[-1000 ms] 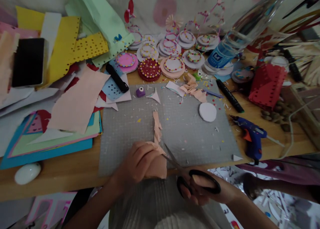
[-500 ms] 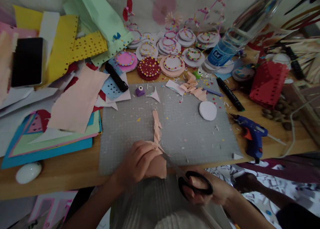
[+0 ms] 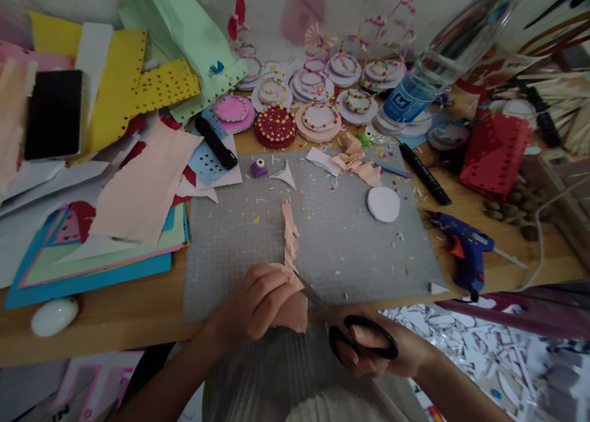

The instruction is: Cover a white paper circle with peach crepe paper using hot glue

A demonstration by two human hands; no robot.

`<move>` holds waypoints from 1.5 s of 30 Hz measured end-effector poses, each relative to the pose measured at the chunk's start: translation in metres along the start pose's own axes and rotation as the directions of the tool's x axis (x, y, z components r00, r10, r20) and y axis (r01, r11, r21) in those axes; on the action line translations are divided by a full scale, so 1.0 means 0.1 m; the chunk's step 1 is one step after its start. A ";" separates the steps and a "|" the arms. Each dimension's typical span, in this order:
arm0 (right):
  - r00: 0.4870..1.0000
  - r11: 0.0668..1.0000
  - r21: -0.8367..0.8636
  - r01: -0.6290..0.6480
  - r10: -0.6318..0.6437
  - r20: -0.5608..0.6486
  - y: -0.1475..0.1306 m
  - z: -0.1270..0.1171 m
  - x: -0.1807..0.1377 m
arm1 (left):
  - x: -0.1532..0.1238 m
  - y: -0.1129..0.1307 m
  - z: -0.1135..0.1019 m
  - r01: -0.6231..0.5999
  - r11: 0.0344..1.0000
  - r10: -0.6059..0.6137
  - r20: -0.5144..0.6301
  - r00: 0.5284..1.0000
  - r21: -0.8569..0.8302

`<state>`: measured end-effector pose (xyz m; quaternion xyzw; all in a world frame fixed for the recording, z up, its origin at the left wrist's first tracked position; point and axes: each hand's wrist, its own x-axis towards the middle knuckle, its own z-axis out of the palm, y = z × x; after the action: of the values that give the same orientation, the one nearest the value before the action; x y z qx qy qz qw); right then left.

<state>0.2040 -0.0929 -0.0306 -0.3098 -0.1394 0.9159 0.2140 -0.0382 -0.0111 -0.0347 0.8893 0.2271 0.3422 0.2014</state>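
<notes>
My left hand (image 3: 253, 302) is closed on a folded piece of peach paper (image 3: 291, 308) at the near edge of the grey cutting mat (image 3: 230, 238). A cut, jagged strip of that paper (image 3: 289, 234) runs up onto the mat. My right hand (image 3: 385, 354) grips black-handled scissors (image 3: 350, 333), fingers through the loops. The blades are closed into the paper's edge beside my left fingers.
A white foam disc (image 3: 383, 204), a blue glue gun (image 3: 465, 250) and a black marker (image 3: 424, 175) lie to the right. Decorated round discs (image 3: 318, 118) and a water bottle (image 3: 428, 72) stand at the back. Stacked coloured sheets (image 3: 92, 250) cover the left. A white egg-shaped object (image 3: 54, 316) sits near the front edge.
The scissor blades have closed further into the peach paper. A dark-sleeved arm at the lower right has left the view.
</notes>
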 end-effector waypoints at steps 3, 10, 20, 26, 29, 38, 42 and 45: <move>1.000 1.000 0.001 -0.008 0.008 0.003 -0.02 0.01 -0.01 | 0.01 0.00 0.00 -0.024 0.999 0.024 0.005 1.000 0.024; 0.999 1.000 -0.010 -0.030 0.030 -0.017 -0.04 -0.02 -0.06 | 0.08 0.05 -0.03 -0.071 0.991 0.071 0.009 0.997 0.113; 0.996 0.995 0.050 -0.090 0.090 0.004 0.08 -0.13 -0.07 | -0.09 0.31 0.18 0.170 0.966 -0.157 -0.081 0.984 0.195; 0.978 0.981 0.082 -0.177 0.165 0.131 0.00 -0.20 -0.11 | -0.15 0.26 0.18 0.170 0.980 -0.165 -0.056 0.985 0.106; 0.974 0.979 0.085 -0.185 0.171 0.147 -0.01 -0.20 -0.10 | -0.15 0.27 0.17 0.180 0.980 -0.175 -0.062 0.983 0.084; 0.979 0.983 0.054 -0.174 0.167 0.116 -0.03 -0.18 -0.06 | -0.17 0.29 0.16 0.174 0.978 -0.166 -0.078 0.983 0.112; 0.984 0.985 0.023 -0.170 0.168 0.061 -0.03 -0.19 -0.10 | -0.15 0.30 0.16 0.165 0.975 -0.153 -0.090 0.984 0.152; 0.984 0.985 0.003 -0.173 0.172 0.038 -0.03 -0.19 -0.12 | -0.14 0.31 0.15 0.136 0.975 -0.124 -0.081 0.989 0.174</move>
<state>0.2255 -0.0944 -0.0377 -0.3025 -0.1135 0.9371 0.1322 -0.0289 -0.0470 -0.0364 0.8746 0.3216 0.3371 0.1344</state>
